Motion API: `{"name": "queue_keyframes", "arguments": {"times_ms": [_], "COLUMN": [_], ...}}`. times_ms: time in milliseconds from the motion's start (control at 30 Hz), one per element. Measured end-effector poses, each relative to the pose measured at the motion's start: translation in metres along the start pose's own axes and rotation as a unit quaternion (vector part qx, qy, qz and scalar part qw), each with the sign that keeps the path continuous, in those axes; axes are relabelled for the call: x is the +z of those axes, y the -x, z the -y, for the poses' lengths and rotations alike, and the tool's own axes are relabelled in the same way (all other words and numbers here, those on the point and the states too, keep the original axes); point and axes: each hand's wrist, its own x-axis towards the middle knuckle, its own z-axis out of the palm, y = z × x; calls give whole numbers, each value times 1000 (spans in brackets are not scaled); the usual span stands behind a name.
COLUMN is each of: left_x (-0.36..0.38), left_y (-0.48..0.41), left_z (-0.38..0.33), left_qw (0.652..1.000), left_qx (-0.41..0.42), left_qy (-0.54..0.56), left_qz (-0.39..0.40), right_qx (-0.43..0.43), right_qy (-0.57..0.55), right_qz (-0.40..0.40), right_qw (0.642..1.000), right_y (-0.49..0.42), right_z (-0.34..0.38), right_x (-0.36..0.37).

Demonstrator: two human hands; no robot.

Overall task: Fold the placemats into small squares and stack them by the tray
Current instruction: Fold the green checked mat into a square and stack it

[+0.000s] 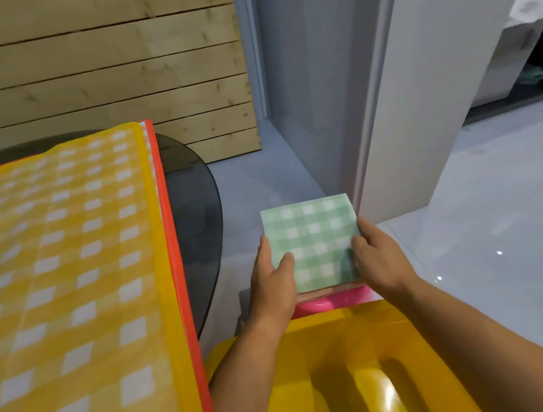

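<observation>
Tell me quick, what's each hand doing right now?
The left hand pinches the left edge of the folded green placemat, thumb on top.
The right hand pinches its right edge, thumb on top.

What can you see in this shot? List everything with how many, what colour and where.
folded green-and-white checked square placemat: one, green, centre, top of the stack just beyond the tray
pink folded layer: at least one, pink, under the green square, only its edge shows
glossy yellow plastic tray: one, yellow, bottom centre, under the forearms
unfolded yellow-and-white checked placemat: one, yellow, lying flat at left
orange-red sheet: one, orange-red, under the yellow placemat, only its edge shows
dark round glass table: one, dark grey, beneath the mats
pale wooden plank panel: one, light wood, behind
left hand: grips the green square's left edge
right hand: grips its right edge
</observation>
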Motion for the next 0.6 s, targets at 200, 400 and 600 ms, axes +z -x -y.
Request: {"name": "queue_keyframes", "arguments": {"times_ms": [200,400,600], "left_x": [0,4,4], "left_y": [4,11,18], "left_z": [6,8,-3], "left_qw": [999,994,992], "left_qx": [-10,-10,-9], "left_qy": [-52,-105,-122], "left_qz": [10,4,-33], "right_qx": [27,35,38], "right_qy": [-2,2,-4], "right_qz": [38,40,0], "right_qw": [999,999,999], "right_y": [-2,-2,0], "right_z": [-10,-9,-4], "right_x": [3,5,-2]}}
